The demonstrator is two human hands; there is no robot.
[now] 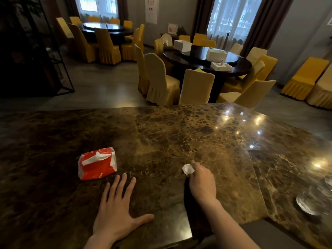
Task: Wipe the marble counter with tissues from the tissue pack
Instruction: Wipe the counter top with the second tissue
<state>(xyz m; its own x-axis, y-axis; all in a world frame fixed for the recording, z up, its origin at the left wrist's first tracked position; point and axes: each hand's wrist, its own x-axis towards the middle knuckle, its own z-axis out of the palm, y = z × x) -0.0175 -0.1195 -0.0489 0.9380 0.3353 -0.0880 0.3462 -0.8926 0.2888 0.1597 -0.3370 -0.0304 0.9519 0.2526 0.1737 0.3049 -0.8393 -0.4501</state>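
Currently mid-wipe: right hand [202, 178] has its fingers clamped on a wadded tissue [188, 169], pressed to the desk [179, 133] near the front edge. Left hand [115, 207] lies flat, fingers apart, bracing. Tissue pack [97, 163] sits left of both, a sheet poking out. Advice: flatten the wad for more contact, overlap strokes toward the far edge, swap sheets when soiled.
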